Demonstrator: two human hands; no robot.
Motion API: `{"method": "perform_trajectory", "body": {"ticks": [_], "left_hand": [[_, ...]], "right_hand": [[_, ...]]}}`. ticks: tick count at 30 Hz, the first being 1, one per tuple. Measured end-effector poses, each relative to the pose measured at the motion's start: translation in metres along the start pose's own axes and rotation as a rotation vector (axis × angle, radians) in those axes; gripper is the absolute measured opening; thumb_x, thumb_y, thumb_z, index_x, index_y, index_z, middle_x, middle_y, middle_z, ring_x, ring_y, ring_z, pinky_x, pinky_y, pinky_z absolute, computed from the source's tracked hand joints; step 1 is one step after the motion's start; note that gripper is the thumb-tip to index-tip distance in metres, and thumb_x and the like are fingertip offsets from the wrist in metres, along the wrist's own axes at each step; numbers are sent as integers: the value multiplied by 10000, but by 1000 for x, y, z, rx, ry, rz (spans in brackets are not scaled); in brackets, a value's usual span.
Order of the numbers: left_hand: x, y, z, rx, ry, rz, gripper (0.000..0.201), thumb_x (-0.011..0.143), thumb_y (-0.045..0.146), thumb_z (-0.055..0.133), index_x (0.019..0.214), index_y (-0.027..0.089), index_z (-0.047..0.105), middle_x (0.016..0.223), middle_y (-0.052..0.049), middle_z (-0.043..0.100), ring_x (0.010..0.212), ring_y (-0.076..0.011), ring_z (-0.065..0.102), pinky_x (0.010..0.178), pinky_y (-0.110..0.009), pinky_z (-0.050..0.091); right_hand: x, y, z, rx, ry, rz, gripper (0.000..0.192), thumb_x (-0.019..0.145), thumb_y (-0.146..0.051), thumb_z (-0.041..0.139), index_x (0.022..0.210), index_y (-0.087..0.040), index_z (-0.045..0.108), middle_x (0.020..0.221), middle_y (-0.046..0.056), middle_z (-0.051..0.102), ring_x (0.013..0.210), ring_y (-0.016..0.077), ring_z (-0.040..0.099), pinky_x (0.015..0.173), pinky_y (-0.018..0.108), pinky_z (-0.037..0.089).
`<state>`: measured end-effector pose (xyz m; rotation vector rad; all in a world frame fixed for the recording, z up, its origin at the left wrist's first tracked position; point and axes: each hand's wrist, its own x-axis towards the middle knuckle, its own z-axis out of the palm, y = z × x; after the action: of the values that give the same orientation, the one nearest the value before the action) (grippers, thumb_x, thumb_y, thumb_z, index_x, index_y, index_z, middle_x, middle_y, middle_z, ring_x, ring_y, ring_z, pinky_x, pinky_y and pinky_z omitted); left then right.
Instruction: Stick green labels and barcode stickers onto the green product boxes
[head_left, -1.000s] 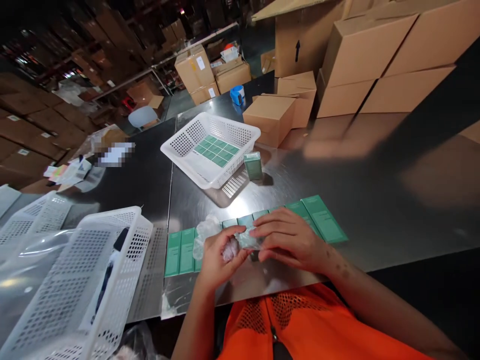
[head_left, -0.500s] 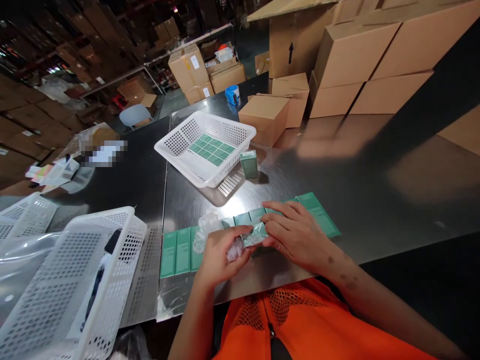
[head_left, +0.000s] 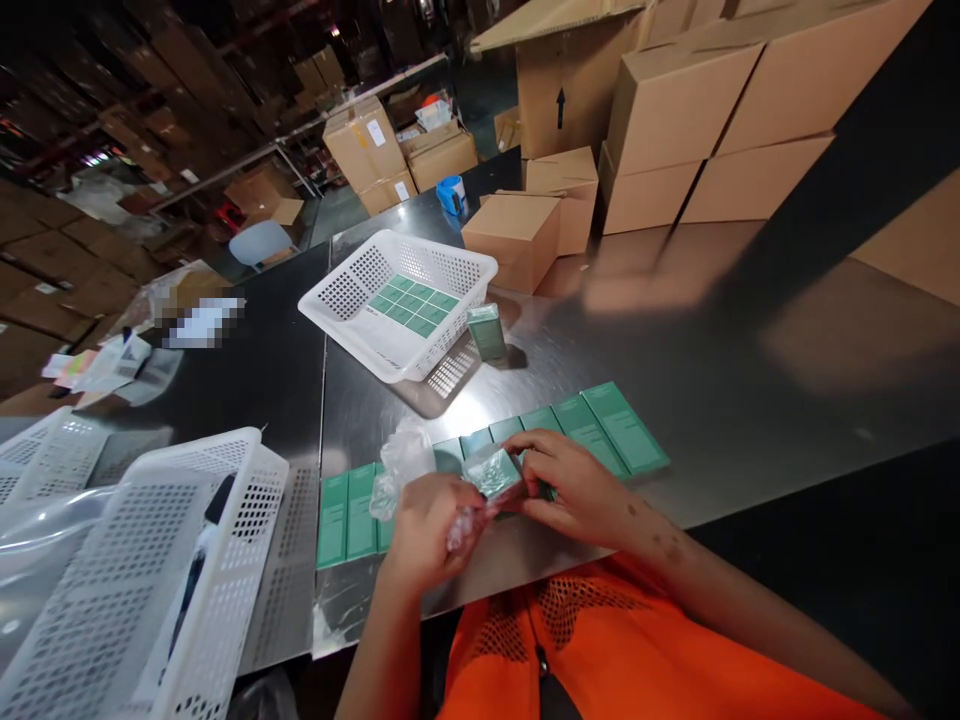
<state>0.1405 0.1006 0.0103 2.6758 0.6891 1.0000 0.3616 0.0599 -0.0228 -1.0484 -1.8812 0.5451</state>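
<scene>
Two hands — left (head_left: 424, 520), right (head_left: 577, 485) — each grip pinching one wrapped green box (head_left: 495, 472) (two baskets).

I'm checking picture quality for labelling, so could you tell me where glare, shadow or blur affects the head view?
Head view: glare whitens the steel table by the white basket; the warehouse behind is dark; one patch at left is pixelated; left hand and right hand on the wrapped green box look sharp.

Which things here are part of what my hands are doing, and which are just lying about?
In use: left hand, right hand, clear plastic wrap, green box, row of green boxes.
Lying about: white basket, cardboard boxes, blue tape roll.
</scene>
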Motion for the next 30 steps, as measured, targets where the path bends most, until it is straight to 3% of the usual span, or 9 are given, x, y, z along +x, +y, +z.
{"method": "perform_trajectory", "body": {"ticks": [4, 7, 10, 14, 19, 22, 25, 27, 30], "left_hand": [[-7, 0, -1, -42, -5, -129, 120, 912, 242, 572, 804, 217, 525, 643, 24, 623, 539, -122, 572, 526, -237, 403], [-10, -2, 3, -118, -10, -214, 226, 942, 338, 538, 756, 221, 487, 598, 38, 571, 499, -109, 522, 490, -228, 360], [-13, -6, 11, -193, 31, -274, 321, 947, 438, 523, 719, 221, 456, 570, 49, 524, 487, -104, 490, 479, -220, 337], [-21, -13, 21, -208, 13, -344, 334, 910, 467, 578, 708, 211, 504, 589, 34, 554, 511, -118, 508, 499, -230, 350], [-25, -16, 23, -158, -152, -443, 262, 894, 406, 589, 741, 195, 572, 638, 6, 598, 580, -154, 566, 553, -249, 384], [-23, -14, 22, -104, -218, -473, 248, 900, 383, 581, 748, 186, 571, 660, -6, 608, 605, -164, 578, 566, -254, 386], [-20, -10, 22, -55, -240, -446, 223, 924, 342, 552, 767, 185, 569, 665, -7, 609, 607, -160, 580, 568, -251, 387], [-18, -6, 22, -33, -220, -377, 227, 937, 318, 538, 747, 193, 545, 630, 10, 578, 567, -144, 556, 542, -244, 367], [-13, 2, 22, -2, -202, -260, 243, 943, 296, 541, 721, 204, 507, 604, 27, 540, 533, -129, 531, 521, -240, 354]], "right_hand": [[0, -2, 0, 78, 64, 22, 362, 888, -535, 662, 999, -219, 525, 1063, 91, 675, 972, 231, 645, 824, 360, 498], [5, -7, -4, -1, 7, 64, 405, 910, -499, 649, 1175, -218, 527, 1032, 65, 685, 932, 231, 644, 832, 374, 482], [12, -11, -4, -41, -88, 115, 343, 862, -390, 719, 1123, -227, 568, 1013, 46, 686, 911, 227, 638, 820, 367, 467], [17, -9, 3, -40, -84, 193, 325, 810, -335, 758, 1054, -222, 575, 959, 37, 676, 863, 223, 631, 771, 345, 456], [17, -4, 8, -21, -169, 213, 508, 753, -578, 779, 1056, -205, 614, 916, 39, 658, 825, 223, 610, 726, 339, 450], [17, -4, 7, -4, -75, 139, 396, 854, -541, 697, 1070, -213, 640, 947, 53, 665, 900, 236, 601, 834, 387, 443], [16, -4, 7, 137, 120, 121, 342, 851, -487, 720, 1065, -230, 651, 1088, 74, 657, 1034, 256, 582, 923, 411, 424], [16, -4, 6, 369, 250, 230, 338, 847, -513, 714, 1034, -239, 651, 1056, 53, 649, 991, 232, 592, 875, 374, 452], [16, -5, 3, 759, 395, 478, 355, 823, -572, 709, 931, -240, 646, 842, -2, 621, 761, 170, 581, 701, 299, 465]]}}
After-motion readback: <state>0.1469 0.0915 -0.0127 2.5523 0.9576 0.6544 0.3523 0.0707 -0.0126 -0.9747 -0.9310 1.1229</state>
